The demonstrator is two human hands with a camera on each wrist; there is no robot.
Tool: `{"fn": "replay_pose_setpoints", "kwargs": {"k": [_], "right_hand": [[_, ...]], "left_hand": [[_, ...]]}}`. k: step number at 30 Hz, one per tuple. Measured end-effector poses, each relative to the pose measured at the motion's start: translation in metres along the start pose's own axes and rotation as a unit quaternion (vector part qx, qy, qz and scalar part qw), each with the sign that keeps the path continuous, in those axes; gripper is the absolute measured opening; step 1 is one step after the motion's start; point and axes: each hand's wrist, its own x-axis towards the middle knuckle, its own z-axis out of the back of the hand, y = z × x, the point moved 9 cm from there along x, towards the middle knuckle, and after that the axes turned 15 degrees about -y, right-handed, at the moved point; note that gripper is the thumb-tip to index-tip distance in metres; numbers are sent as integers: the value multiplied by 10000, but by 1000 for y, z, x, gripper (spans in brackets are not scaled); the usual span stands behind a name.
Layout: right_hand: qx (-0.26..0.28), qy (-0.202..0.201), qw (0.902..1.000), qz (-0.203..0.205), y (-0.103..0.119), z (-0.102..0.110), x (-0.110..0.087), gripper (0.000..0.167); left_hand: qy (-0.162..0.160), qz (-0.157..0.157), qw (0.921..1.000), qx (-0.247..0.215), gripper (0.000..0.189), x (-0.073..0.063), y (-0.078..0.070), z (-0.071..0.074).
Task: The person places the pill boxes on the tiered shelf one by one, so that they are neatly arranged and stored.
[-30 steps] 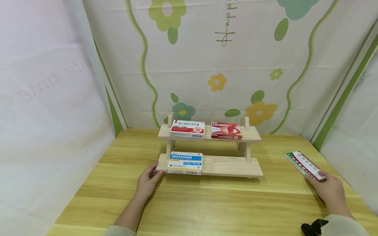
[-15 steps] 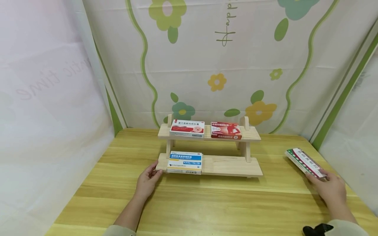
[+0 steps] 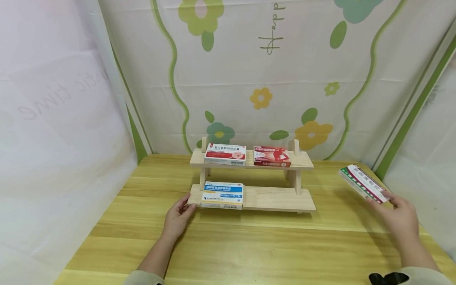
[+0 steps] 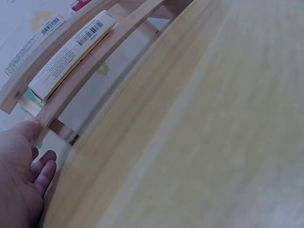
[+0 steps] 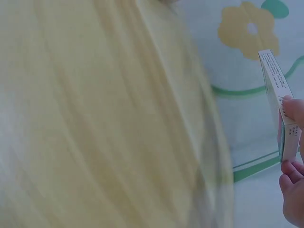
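Note:
My left hand (image 3: 176, 219) pinches the left end of the lower board of a two-tier wooden display rack (image 3: 278, 200). In the left wrist view its thumb (image 4: 27, 129) lies on the board's end, with the other fingers lower down. On that board sits a blue-and-white medicine box (image 3: 222, 195). The upper tier bears a white-and-red medicine box (image 3: 225, 153) and a red medicine box (image 3: 272, 156). Off to the right, my right hand (image 3: 399, 215) grips the near end of a white medicine box with green and maroon bands (image 3: 364, 183), held tilted above the table.
The wood-grain table (image 3: 270, 245) reaches under the rack and both forearms. Behind it hangs a flower-print cloth (image 3: 228, 71), with more cloth (image 3: 53, 138) along the left and right sides. A black strap piece (image 3: 388, 278) shows at my right cuff.
My right hand has lifted the green-and-maroon-banded box up off the table and slightly away from me. The left hand keeps its hold on the rack, and the other boxes stay put.

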Motion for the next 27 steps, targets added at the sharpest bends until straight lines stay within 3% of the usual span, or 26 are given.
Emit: {"fn": "replay_pose_setpoints", "kwargs": {"k": [10, 27], "right_hand": [[21, -72, 9957, 921, 55, 5, -4, 76], [629, 69, 9859, 1551, 127, 12, -28, 69]], "left_hand": [[-15, 18, 10000, 30, 50, 1, 3, 0], [55, 116, 9999, 112, 50, 1, 1, 0]]}}
